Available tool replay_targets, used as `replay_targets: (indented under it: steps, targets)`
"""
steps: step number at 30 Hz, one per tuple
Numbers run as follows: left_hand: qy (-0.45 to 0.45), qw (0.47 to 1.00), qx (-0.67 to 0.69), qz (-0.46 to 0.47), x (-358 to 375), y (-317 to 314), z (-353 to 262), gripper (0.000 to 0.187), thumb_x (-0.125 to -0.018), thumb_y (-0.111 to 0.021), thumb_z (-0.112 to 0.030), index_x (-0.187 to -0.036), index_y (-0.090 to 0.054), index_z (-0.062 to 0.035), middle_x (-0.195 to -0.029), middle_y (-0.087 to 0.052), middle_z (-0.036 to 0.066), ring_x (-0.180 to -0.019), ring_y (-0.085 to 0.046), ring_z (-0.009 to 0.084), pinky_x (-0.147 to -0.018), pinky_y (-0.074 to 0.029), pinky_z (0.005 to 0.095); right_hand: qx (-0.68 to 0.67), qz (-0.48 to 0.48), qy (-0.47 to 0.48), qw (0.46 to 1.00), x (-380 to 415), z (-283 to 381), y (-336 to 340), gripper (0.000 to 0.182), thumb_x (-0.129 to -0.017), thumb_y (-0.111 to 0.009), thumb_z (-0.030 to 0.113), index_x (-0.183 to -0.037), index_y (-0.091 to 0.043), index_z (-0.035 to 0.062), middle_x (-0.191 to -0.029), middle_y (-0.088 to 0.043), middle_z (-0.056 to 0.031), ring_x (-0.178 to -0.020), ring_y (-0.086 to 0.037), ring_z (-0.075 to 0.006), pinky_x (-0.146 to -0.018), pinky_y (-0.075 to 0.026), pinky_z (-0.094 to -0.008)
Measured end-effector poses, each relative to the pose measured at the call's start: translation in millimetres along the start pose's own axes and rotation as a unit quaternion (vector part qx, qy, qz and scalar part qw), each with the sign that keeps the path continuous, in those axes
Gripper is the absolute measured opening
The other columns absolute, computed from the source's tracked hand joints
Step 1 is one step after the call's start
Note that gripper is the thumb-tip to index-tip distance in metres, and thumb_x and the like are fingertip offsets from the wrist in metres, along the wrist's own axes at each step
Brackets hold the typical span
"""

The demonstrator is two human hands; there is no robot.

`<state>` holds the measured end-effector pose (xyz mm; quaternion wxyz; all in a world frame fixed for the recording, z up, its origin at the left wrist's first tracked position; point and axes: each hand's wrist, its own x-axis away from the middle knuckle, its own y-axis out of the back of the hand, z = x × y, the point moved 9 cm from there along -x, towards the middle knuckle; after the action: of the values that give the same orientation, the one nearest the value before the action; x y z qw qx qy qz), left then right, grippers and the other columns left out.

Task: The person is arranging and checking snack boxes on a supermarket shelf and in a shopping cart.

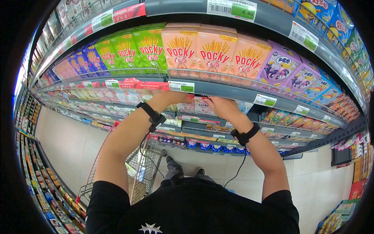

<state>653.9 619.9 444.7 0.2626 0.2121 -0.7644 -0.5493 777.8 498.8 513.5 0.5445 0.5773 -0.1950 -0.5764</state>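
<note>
Both of my hands reach in under the edge of the shelf that bears the Pocky boxes. My left hand [180, 97] is at the white and pink boxes [185, 106] on the shelf below, its fingers mostly hidden by the shelf edge. Beside it on the right, my right hand [219, 106] has thumb and finger pressed together at a white box [202, 106]; what they pinch is too small to name. Above the hands stand peach Pocky boxes [216, 52], with green Pocky boxes [150, 48] to their left.
A shelf edge with price tags [218, 89] crosses just above my hands. Purple boxes [278, 64] stand at the upper right. A wire shopping cart [136, 175] is by my left side. More shelves [50, 183] line the far left.
</note>
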Motion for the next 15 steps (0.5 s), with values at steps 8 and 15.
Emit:
replay_targets:
  steps: [8, 15]
  targets:
    - [-0.045, 0.996, 0.021, -0.068, 2.2, 16.0, -11.3, 0.075, -0.082, -0.073, -0.052, -0.141, -0.051, -0.0113, -0.140, -0.055, 0.016, -0.131, -0.049, 0.0324, -0.110, -0.036, 0.0434, 0.028, -0.020, 0.014, 0.999, -2.4, -1.1, 7.1, 0.030, -0.096, -0.059, 0.031, -0.115, -0.066, 0.0081, -0.106, -0.068, -0.0175, -0.098, -0.064, -0.0390, -0.086, -0.051, -0.0461]
    - [-0.051, 0.996, 0.021, -0.065, 11.8, 31.7, -46.5, 0.073, -0.082, -0.072, -0.054, -0.138, -0.054, -0.0107, -0.134, -0.060, 0.016, -0.124, -0.055, 0.0324, -0.106, -0.040, 0.0438, 0.004, 0.028, -0.027, 0.999, -1.0, -7.6, 0.4, 0.036, -0.093, -0.063, 0.033, -0.119, -0.062, 0.0085, -0.108, -0.068, -0.0190, -0.098, -0.064, -0.0392, -0.087, -0.052, -0.0471]
